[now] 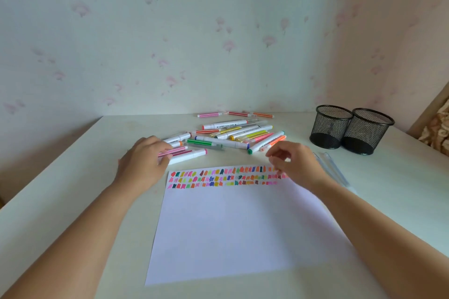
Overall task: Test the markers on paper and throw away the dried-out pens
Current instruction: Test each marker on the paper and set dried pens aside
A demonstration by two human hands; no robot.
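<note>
Markers point(233, 136) lay piled on the table point(73, 177) just beyond the swatch-covered paper point(230, 226). Left hand point(143, 162) curled onto a pink marker point(175, 152). Right hand point(296, 165) hovered half-curled over the paper, couldn't tell if it held anything. Risk imo: tested and untested pens mixing, dried ones slipping through.

Soft, even daylight is filling the scene, bright and without glare. The far wall point(170, 31) is reading cool and pale, while the right wall point(401, 31) is glowing a warmer pink. Shadows are staying faint: a dim band is lying on the table point(73, 201) at the near edge of the paper point(233, 226), and the mesh cups point(331, 126) are darkening the surface just under them. The right hand point(295, 164) is smearing with motion blur. Wide-angle distortion is bending the table edges and stretching both forearms at the near corners.
</note>
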